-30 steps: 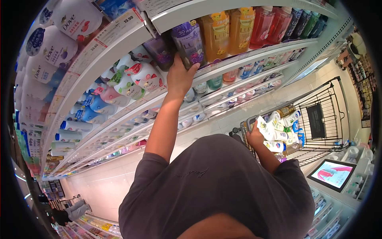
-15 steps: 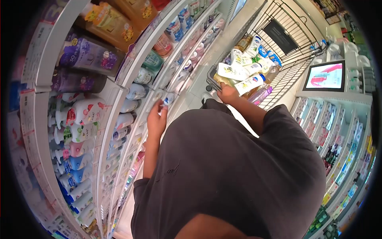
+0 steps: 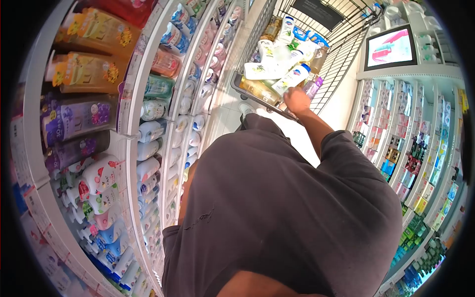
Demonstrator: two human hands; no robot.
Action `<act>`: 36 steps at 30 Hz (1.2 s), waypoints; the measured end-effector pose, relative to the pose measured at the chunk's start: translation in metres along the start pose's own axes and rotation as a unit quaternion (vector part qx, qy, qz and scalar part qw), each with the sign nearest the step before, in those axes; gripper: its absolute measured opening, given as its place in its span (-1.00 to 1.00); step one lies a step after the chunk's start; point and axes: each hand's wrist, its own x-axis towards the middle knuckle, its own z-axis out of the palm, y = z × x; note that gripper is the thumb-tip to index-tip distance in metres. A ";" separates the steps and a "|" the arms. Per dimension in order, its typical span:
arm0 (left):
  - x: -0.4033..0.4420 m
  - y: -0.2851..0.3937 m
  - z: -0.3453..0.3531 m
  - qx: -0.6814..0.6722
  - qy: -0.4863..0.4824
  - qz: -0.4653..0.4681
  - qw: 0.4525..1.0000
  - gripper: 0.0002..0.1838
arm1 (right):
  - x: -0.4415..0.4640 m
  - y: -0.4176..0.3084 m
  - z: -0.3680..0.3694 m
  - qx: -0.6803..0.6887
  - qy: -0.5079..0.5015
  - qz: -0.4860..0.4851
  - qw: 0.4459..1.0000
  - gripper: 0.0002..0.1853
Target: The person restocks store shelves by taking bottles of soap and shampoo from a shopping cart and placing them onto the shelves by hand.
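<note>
My right hand [image 3: 297, 100] is closed on the handle bar of the shopping cart [image 3: 329, 94]. Just beyond it, a white bottle with a blue cap [image 3: 293, 78] lies among several white and amber bottles in the cart, with a purple pack [image 3: 313, 87] beside it. My left hand is hidden; only a strip of that forearm shows beside my dark shirt. At the left, purple bottles [image 3: 79, 118] stand on a shelf next to orange bottles [image 3: 96, 72].
Shelves [image 3: 126, 89] of bottles run along the left. A lit screen [image 3: 391, 48] sits above white shelving [image 3: 413, 75] with small packages on the right. Pale floor tiles [image 3: 223, 116] show between the left shelves and the cart.
My left hand has left the purple bottle on the shelf, dropped down and gone out of sight. The view has swung right, so the cart appears higher up. My right hand stays at the cart handle.
</note>
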 end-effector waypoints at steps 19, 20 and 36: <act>0.005 0.044 -0.025 -0.034 0.013 -0.134 0.990 -0.36 | 0.192 0.247 0.097 -0.009 -0.068 0.100 0.993 -0.60; 0.000 0.053 -0.031 -0.058 0.009 -0.148 0.987 -0.37 | 0.193 0.226 0.074 -0.226 -0.190 -0.044 0.955 -0.64; -0.019 0.059 0.000 -0.087 0.029 -0.189 0.978 -0.40 | 0.175 0.181 0.018 -0.179 -0.147 -0.008 0.973 -0.69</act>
